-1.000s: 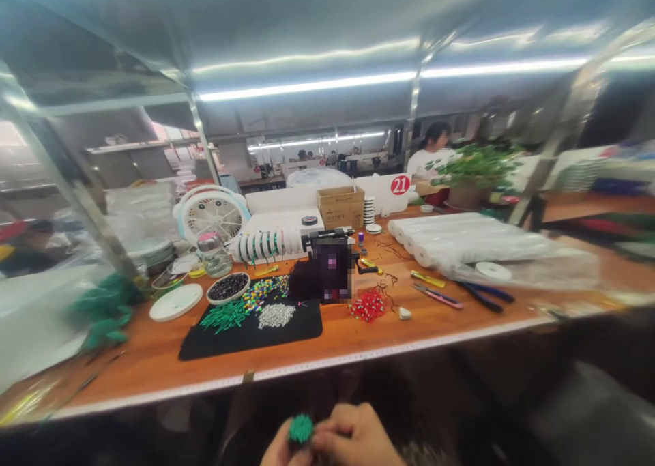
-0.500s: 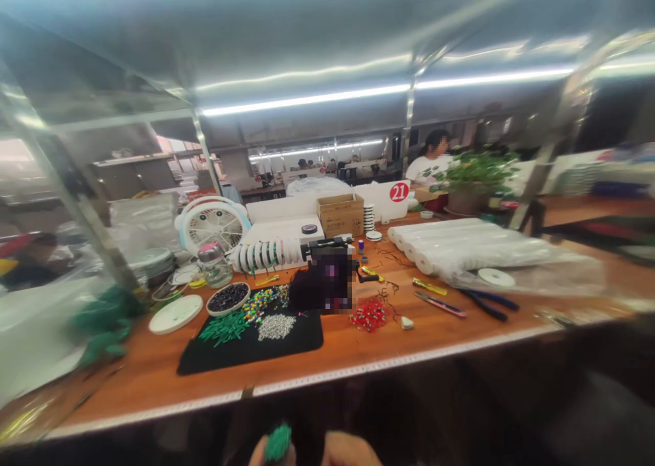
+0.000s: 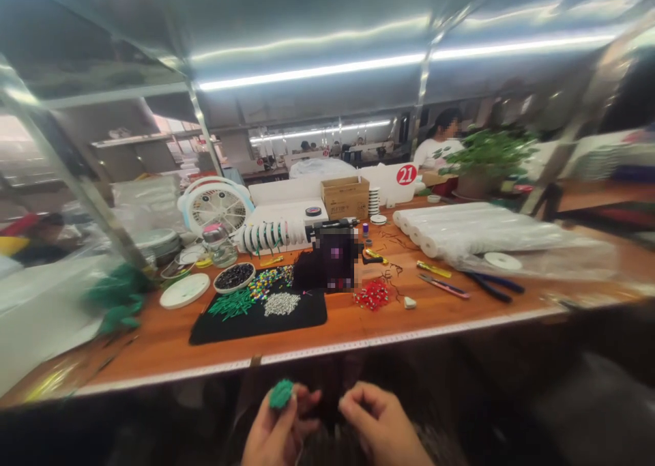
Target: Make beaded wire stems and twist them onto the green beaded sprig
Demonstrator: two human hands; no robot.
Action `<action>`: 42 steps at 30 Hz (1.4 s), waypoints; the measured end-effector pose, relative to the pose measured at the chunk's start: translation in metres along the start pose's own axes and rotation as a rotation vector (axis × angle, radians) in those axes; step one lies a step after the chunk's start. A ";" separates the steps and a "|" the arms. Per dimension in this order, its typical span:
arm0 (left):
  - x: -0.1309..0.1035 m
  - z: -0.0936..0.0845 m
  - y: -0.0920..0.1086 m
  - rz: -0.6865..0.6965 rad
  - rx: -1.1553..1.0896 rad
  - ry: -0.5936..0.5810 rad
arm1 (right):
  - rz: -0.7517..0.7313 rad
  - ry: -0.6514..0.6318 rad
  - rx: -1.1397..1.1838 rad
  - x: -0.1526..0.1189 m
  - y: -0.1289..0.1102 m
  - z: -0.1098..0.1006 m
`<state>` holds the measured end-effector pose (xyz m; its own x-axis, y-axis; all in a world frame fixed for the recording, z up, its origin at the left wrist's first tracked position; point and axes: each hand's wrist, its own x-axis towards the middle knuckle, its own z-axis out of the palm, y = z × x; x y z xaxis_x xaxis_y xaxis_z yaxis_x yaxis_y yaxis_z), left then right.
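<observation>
Below the table's front edge, my left hand (image 3: 279, 428) pinches a small green bundle (image 3: 281, 394) between thumb and forefinger, its other fingers loosely spread. To its right is my right hand (image 3: 376, 418), thumb and forefinger pressed together; anything between them is too small to make out. The hands are apart. On the table beyond, a black mat (image 3: 256, 326) carries green pieces (image 3: 231, 304), silvery pieces (image 3: 281, 304) and multicoloured beads (image 3: 263, 284). A dish of black beads (image 3: 234, 277) stands at the mat's back left. Red pieces (image 3: 372, 294) lie right of the mat.
White rolls (image 3: 460, 227) in plastic lie at the right, with pliers (image 3: 494, 285) and a pink-handled tool (image 3: 444, 286) before them. A white lid (image 3: 185, 290), a glass jar (image 3: 220, 246) and a fan (image 3: 217, 207) stand left. A person (image 3: 440, 138) is behind, near a plant (image 3: 486, 155).
Both hands have come up further into view, the left still with the green bundle. The camera view has shifted, so the tabletop sits slightly higher in the picture.
</observation>
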<state>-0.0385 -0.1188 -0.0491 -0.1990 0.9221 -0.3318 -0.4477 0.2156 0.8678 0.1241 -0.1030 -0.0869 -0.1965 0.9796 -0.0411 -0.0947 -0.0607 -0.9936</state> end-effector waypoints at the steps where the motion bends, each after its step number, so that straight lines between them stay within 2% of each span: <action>1: -0.003 0.005 0.000 0.003 -0.007 -0.015 | 0.014 0.021 0.032 -0.001 -0.004 0.000; 4: -0.014 0.014 0.000 -0.051 -0.002 -0.132 | 0.032 0.030 0.069 -0.008 -0.013 0.000; 8: -0.018 0.013 -0.002 -0.178 0.057 -0.293 | 0.046 0.007 0.039 -0.015 -0.022 0.001; 13: -0.014 0.013 -0.004 -0.105 0.221 -0.236 | -0.021 -0.086 -0.036 -0.018 -0.025 0.002; 19: -0.011 0.019 -0.006 -0.032 0.247 -0.206 | 0.009 -0.206 -0.037 -0.020 -0.022 0.003; 26: -0.012 0.015 -0.008 -0.057 0.205 -0.368 | 0.016 -0.313 -0.048 -0.017 -0.022 0.013; 28: -0.012 0.011 0.001 0.031 0.270 -0.308 | -0.020 -0.335 -0.148 -0.014 -0.020 0.011; 29: -0.011 0.008 0.009 0.110 0.318 -0.242 | -0.037 -0.329 -0.211 -0.013 -0.019 0.009; 32: -0.005 -0.004 0.043 0.353 0.416 -0.055 | -0.078 -0.295 -0.383 -0.012 -0.017 0.000; 34: -0.002 -0.012 0.069 0.443 0.396 0.043 | -0.096 -0.291 -0.465 -0.014 -0.016 -0.005; 38: -0.008 -0.012 0.105 0.512 0.266 0.188 | -0.127 -0.302 -0.495 -0.016 -0.014 -0.004; 42: -0.012 -0.007 0.118 0.499 0.151 0.179 | -0.193 -0.237 -0.505 -0.011 -0.032 -0.002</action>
<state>-0.0952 -0.1064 0.0545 -0.5059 0.8582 0.0870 -0.1342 -0.1779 0.9749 0.1315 -0.1109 -0.0547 -0.4404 0.8907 0.1124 0.3145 0.2703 -0.9100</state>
